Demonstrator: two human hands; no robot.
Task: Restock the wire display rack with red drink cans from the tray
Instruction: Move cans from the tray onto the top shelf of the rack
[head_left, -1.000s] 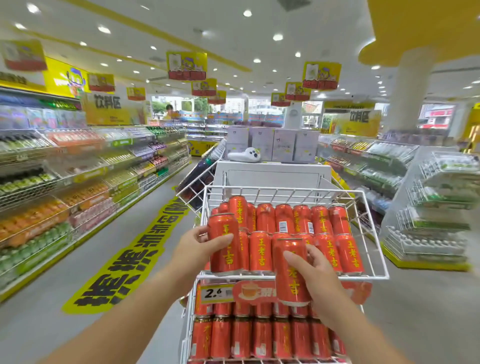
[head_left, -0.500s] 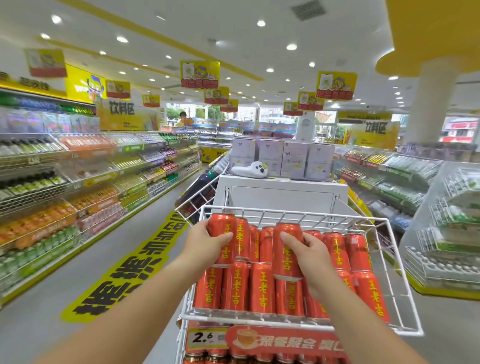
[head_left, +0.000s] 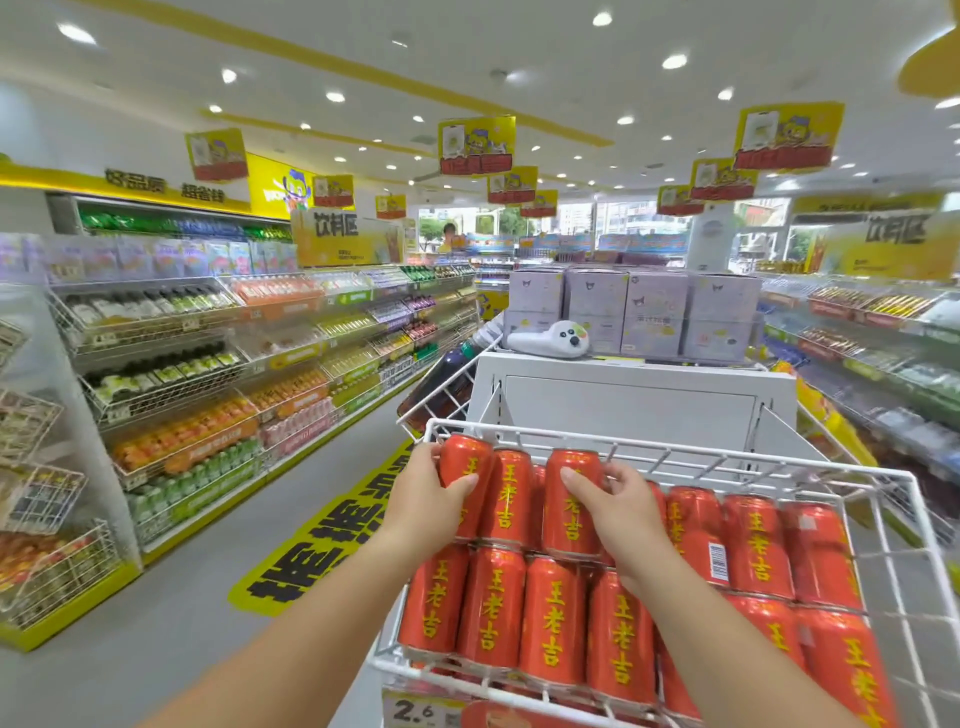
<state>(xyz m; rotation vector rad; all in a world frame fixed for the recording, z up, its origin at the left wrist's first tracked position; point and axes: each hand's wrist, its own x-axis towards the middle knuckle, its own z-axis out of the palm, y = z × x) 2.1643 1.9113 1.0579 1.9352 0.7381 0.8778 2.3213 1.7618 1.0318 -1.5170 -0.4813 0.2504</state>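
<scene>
A white wire display rack (head_left: 670, 461) stands right in front of me, its top basket filled with rows of red drink cans with yellow characters. My left hand (head_left: 431, 499) is wrapped around a red can (head_left: 465, 470) at the back left corner of the basket. My right hand (head_left: 621, 506) grips another red can (head_left: 571, 501) in the back row, two places to the right. Both cans stand upright among the others. The tray is out of view.
A price tag reading 2.6 (head_left: 415, 709) hangs on the rack's front. Behind the rack is a white cabinet (head_left: 628, 395) topped with lilac boxes (head_left: 631, 312) and a white plush toy (head_left: 550, 340). Drink shelves (head_left: 208, 374) line the aisle on the left, more shelving on the right.
Both hands have carried their cans from the basket's front edge up and back into the rear row. My view has moved closer and higher over the top basket.
</scene>
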